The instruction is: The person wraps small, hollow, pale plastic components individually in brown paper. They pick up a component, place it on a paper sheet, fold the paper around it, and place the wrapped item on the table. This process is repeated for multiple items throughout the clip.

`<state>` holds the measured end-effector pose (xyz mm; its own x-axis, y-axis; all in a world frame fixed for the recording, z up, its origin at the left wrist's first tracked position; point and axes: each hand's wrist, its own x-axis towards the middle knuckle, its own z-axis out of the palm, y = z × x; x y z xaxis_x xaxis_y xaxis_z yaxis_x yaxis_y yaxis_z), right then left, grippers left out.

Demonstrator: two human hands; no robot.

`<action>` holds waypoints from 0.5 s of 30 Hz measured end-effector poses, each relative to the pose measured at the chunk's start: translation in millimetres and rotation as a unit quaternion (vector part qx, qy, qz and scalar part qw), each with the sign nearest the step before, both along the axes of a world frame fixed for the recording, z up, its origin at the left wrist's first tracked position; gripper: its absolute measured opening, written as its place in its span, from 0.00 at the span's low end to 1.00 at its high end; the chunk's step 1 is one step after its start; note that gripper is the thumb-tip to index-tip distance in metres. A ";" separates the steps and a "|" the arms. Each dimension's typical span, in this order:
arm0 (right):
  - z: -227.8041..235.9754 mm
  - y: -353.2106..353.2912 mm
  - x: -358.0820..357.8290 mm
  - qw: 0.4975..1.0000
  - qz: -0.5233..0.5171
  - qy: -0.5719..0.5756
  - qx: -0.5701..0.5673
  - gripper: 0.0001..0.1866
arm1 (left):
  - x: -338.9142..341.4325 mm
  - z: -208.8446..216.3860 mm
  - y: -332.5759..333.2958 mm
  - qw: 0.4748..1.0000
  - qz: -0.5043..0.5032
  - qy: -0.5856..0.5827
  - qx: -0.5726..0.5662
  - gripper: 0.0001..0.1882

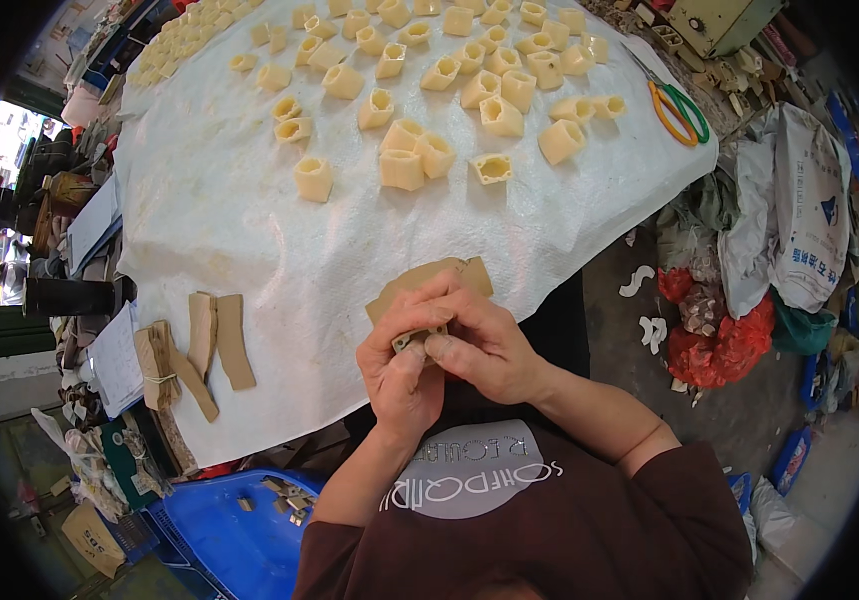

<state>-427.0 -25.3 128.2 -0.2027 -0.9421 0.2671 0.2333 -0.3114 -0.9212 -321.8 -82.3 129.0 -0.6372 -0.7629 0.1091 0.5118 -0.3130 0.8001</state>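
Close to my body, at the table's near edge, both hands meet around a small greyish-tan piece (420, 335) with a hole in its end. My left hand (400, 375) is closed on it from the left, thumb on top. My right hand (490, 345) pinches it from the other side, thumb bent against it. Fingers cover most of the piece, so its full shape is hidden. Just beyond the knuckles lies a flat tan sheet (430, 282), partly under my hands. Farther out, several pale yellow hollow blocks (403, 169) stand and lie on the white cloth.
Tan strips (235, 342), some tied in a bundle (157, 366), lie at the left on the white cloth (280, 250). Scissors (678, 110) with orange and green handles rest far right. A blue basin (240, 540) with small pieces sits lower left. Red bags (720, 345) lie on the right.
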 end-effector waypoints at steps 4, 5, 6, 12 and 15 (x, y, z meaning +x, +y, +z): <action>-5.0 -1.6 5.1 0.999 -0.046 0.012 -0.011 0.11 | 0.1 -8.3 -0.2 1.000 0.007 -0.004 -0.023 0.16; -4.4 -1.6 3.5 1.000 -0.027 -0.009 0.011 0.12 | -1.4 -8.7 -0.9 0.999 0.012 -0.015 -0.030 0.16; -3.2 -1.4 0.4 0.999 -0.008 -0.030 0.034 0.13 | -2.3 -9.0 -1.3 0.999 0.017 -0.027 -0.038 0.16; 1.3 -1.4 -11.7 0.997 0.036 0.054 0.043 0.19 | 2.1 5.4 -5.6 0.993 -0.022 -0.035 0.110 0.32; 1.3 -1.9 -10.4 0.993 0.012 0.118 0.017 0.21 | 4.1 3.3 -6.1 0.993 -0.017 -0.071 0.096 0.28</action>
